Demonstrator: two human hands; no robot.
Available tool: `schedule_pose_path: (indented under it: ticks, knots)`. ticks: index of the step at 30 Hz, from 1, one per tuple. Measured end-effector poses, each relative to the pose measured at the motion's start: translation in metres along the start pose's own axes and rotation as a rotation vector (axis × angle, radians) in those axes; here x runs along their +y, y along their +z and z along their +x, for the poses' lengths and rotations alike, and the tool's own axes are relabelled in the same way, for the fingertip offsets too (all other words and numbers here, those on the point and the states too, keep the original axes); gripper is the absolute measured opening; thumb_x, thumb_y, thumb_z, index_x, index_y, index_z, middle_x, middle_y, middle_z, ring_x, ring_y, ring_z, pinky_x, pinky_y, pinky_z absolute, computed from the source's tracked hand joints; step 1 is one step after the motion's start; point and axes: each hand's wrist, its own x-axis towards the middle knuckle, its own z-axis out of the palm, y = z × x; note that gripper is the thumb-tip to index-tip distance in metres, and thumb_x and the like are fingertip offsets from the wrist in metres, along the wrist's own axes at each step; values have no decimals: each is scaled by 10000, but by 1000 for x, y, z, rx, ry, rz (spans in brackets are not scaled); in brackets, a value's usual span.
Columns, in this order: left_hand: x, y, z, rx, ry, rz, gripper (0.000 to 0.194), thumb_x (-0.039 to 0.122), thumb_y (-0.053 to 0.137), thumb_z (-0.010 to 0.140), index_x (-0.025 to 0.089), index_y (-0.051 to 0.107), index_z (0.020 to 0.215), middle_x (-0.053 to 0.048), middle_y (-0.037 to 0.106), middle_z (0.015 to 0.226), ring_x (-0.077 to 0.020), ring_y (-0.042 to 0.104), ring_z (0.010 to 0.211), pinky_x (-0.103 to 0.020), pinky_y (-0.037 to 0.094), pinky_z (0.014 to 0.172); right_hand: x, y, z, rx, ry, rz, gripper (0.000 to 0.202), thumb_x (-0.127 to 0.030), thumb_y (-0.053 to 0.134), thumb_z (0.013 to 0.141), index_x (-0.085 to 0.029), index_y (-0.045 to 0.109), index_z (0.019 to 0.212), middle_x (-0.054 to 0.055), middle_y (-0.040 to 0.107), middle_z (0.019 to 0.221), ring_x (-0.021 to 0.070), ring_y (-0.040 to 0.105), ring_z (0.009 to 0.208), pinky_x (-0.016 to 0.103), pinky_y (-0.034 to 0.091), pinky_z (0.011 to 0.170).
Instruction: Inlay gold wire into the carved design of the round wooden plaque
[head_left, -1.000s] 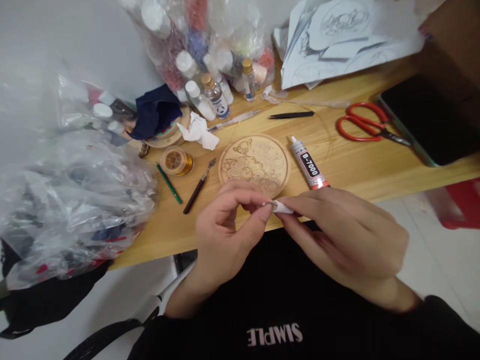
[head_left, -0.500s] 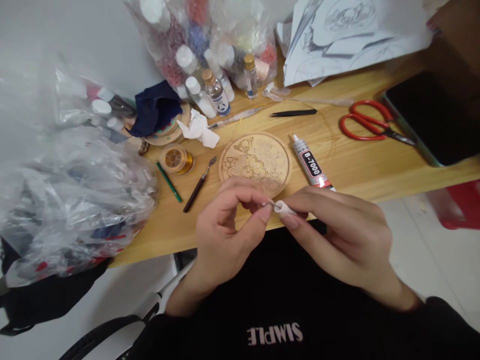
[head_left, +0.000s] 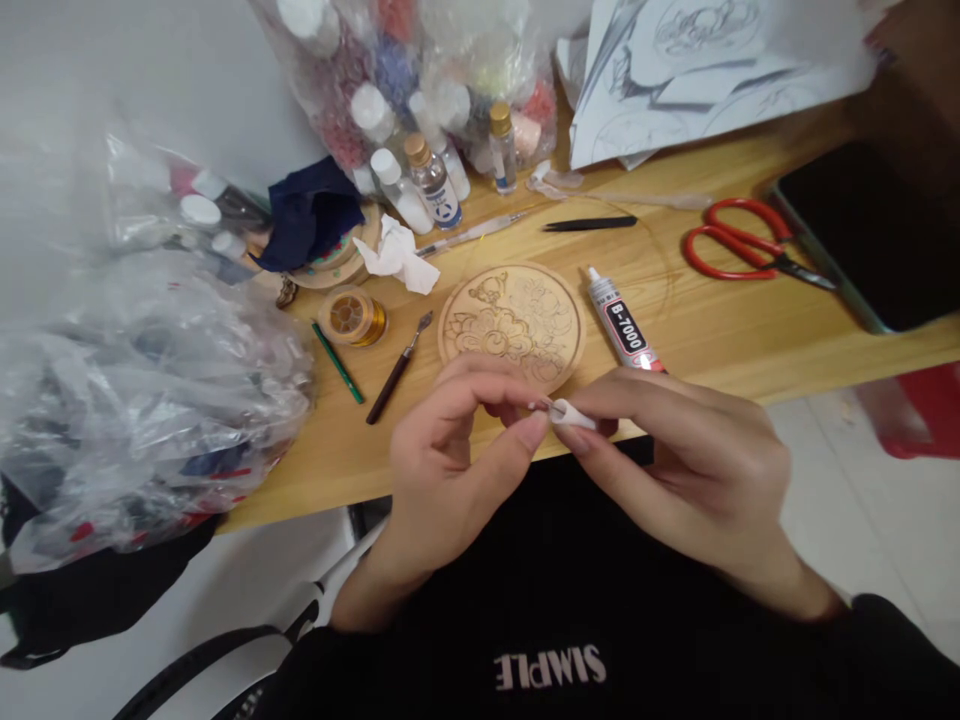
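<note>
My right hand (head_left: 679, 475) pinches a small white hollow cap (head_left: 574, 415) between thumb and forefinger, its open end facing left. A thin dark metal pin shows at the cap's mouth. My left hand (head_left: 465, 465) is closed in a pinch at the pin's left end; its fingertips partly hide what they grip. Just beyond the hands lies a round wooden disc (head_left: 517, 320) with a flower design outlined in gold. To its right rests a B-7000 glue tube (head_left: 626, 325), nozzle bare, its lower end hidden behind my right hand.
Red-handled scissors (head_left: 739, 240) and a dark phone (head_left: 874, 240) lie at right. Black tweezers (head_left: 590, 224) are behind the disc. At left are a gold wire spool (head_left: 352, 316), a palette knife (head_left: 397, 370), a green pencil (head_left: 337, 360) and plastic bags (head_left: 165, 390). Bottles (head_left: 433, 180) stand behind.
The white cap and my right hand have shifted very slightly right, showing a little more of the pin between the fingertips. My left hand stays almost still.
</note>
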Motion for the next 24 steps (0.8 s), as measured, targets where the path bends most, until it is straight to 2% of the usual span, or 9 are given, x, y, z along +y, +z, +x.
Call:
schedule_pose_path:
  ticks: [5, 10, 18, 24]
  knots:
    - [-1, 1, 1, 23, -33, 4, 71, 152, 684, 862, 220, 702, 867, -7, 613, 843, -115, 551, 803, -246, 468, 712, 0, 0, -2, 17, -42, -95, 96, -122, 640, 887, -201, 643, 941, 11, 678, 769, 101, 610, 658, 233, 513, 601]
    - [-4, 2, 1, 22, -69, -94, 60, 158, 701, 853, 218, 698, 854, 3, 607, 835, -98, 537, 797, -223, 451, 708, 0, -1, -5, 21, -70, -185, 120, -122, 655, 882, -214, 646, 958, 14, 708, 808, 116, 653, 704, 244, 531, 632]
    - [-4, 3, 2, 9, -147, -177, 90, 144, 705, 844, 233, 717, 851, 4, 614, 835, -93, 538, 781, -211, 452, 711, 0, -1, -6, 15, -61, -241, 130, -127, 655, 889, -208, 642, 989, 15, 732, 872, 113, 677, 775, 240, 540, 675]
    - [-4, 3, 4, 18, -155, -161, 86, 145, 710, 832, 230, 714, 819, 5, 618, 808, -98, 539, 753, -223, 452, 688, 0, -6, 1, -43, -160, -406, 74, -153, 616, 920, -216, 648, 943, -2, 712, 753, 109, 646, 668, 247, 518, 614]
